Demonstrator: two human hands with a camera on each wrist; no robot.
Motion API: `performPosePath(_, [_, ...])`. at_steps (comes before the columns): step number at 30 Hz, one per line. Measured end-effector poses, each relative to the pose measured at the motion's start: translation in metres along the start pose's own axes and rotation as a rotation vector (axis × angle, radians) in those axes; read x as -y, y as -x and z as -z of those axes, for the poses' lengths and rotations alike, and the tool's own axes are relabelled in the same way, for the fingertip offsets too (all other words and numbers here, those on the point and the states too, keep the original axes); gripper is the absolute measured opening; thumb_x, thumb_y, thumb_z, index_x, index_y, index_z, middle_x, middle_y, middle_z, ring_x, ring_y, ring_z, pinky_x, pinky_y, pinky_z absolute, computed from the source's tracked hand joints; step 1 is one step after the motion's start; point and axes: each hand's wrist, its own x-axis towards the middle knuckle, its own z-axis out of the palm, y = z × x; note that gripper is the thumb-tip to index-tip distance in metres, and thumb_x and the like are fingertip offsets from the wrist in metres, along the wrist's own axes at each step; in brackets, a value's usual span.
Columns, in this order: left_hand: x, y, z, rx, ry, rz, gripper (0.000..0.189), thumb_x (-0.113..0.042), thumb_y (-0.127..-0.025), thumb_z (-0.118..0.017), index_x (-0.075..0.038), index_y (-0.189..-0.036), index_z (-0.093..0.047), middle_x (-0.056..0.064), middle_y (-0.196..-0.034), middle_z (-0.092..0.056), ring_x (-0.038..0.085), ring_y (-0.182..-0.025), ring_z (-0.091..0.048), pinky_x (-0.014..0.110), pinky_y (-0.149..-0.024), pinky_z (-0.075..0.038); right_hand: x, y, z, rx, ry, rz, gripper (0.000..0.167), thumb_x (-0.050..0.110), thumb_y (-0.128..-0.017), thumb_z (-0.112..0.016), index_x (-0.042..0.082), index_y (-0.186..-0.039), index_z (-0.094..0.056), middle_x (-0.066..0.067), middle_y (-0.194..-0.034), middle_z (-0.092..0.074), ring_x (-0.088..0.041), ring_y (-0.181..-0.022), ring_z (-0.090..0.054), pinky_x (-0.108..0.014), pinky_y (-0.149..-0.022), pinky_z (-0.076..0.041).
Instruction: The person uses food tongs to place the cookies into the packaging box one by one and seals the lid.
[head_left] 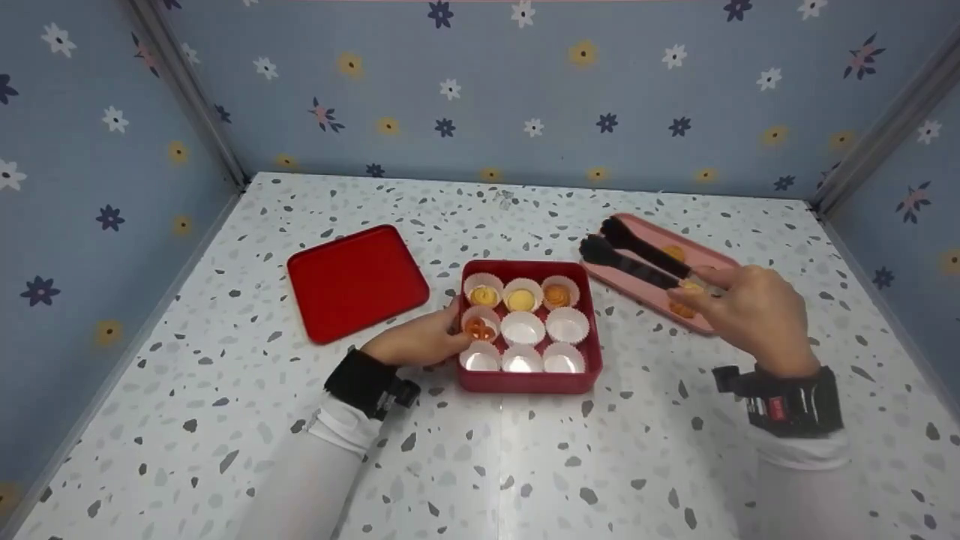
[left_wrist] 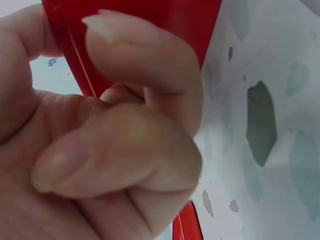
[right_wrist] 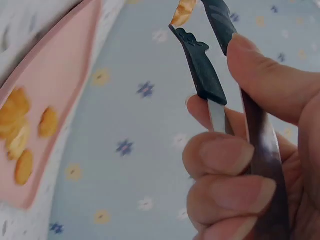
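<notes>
A red box [head_left: 529, 382] holds several white paper cups. The three cups of its far row carry yellow and golden biscuits [head_left: 520, 300], and the middle row's left cup has a brown pretzel [head_left: 480, 328]. My left hand [head_left: 420, 336] grips the box's left wall, fingers curled in the left wrist view [left_wrist: 120, 150]. My right hand [head_left: 757, 311] holds black-tipped tongs [head_left: 637, 259] above a pink tray [head_left: 622, 281]. In the right wrist view, a golden snack piece [right_wrist: 184, 12] shows at the tips of the tongs; the head view does not show it clearly.
Golden biscuits [right_wrist: 48, 121] lie on the pink tray, partly hidden by my right hand in the head view. A red lid [head_left: 358, 281] lies left of the box on the speckled table [head_left: 480, 465]. Flower-patterned walls [head_left: 525, 90] enclose the back and sides.
</notes>
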Motion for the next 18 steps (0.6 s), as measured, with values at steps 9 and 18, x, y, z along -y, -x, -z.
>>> performPosePath(9, [0.001,0.0,0.0,-0.002,-0.01,-0.011,0.072,-0.017,-0.097,-0.05,-0.007,-0.157,-0.013,0.003,-0.071,-0.047,0.018,-0.056,-0.045,0.029,-0.053,-0.039,0.042,0.004,-0.032,0.098,-0.034,0.166,0.053,0.047,-0.077,-0.083,0.014,-0.117,-0.074,-0.009,-0.081,-0.074,-0.015,-0.044,-0.036,-0.03,-0.041,-0.03])
performPosePath(18, [0.0,-0.001,-0.001,-0.005,-0.014,0.005,0.076,-0.018,-0.098,-0.052,-0.007,-0.159,-0.008,0.004,-0.071,-0.048,0.018,-0.055,-0.046,0.029,-0.051,-0.039,0.055,0.005,-0.053,0.196,0.117,0.24,0.048,0.046,-0.08,-0.081,0.018,-0.119,-0.074,-0.007,-0.083,-0.074,-0.016,-0.05,-0.049,-0.03,-0.047,-0.037])
